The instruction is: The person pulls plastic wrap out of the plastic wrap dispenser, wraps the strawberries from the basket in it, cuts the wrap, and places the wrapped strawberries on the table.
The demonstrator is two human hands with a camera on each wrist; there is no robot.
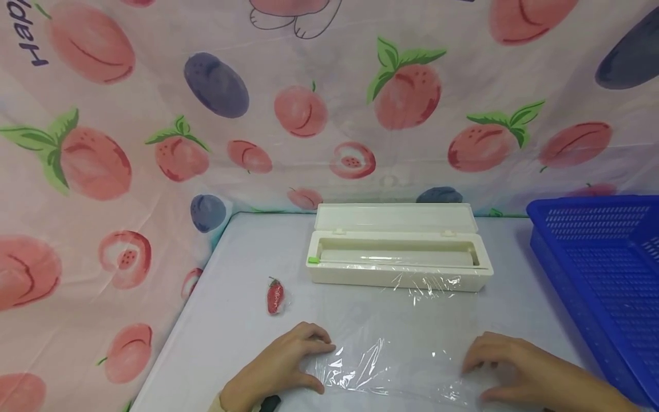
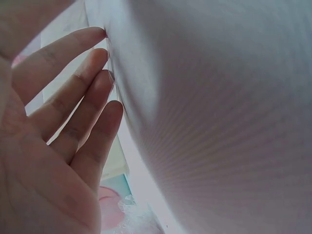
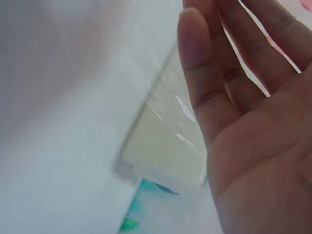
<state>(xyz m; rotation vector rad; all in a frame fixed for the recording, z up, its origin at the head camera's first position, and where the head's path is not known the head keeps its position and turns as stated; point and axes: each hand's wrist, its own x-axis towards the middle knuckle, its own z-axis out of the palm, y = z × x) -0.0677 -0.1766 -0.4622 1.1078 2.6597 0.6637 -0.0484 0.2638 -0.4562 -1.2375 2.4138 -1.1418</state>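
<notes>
A sheet of clear cling film point(image 1: 391, 343) stretches across the white table from a cream film dispenser box point(image 1: 401, 279), whose lid stands raised at the back. My left hand point(image 1: 288, 363) lies at the film's near left corner, thumb and fingers spread apart. In the left wrist view its fingers point(image 2: 97, 92) are nearly straight, fingertips right at the film. At the near right corner, my right hand point(image 1: 515, 366) has its fingers loosely bent, with a gap between thumb and fingertips. Its extended fingers point(image 3: 195, 53) appear in front of the box in the right wrist view.
A small red strawberry point(image 1: 275, 296) in clear wrap lies left of the film. The dispenser has a green slider point(image 1: 313, 260) at its left end. A blue plastic basket point(image 1: 553, 257) stands on the right. Behind hangs a peach-printed cloth point(image 1: 319, 57).
</notes>
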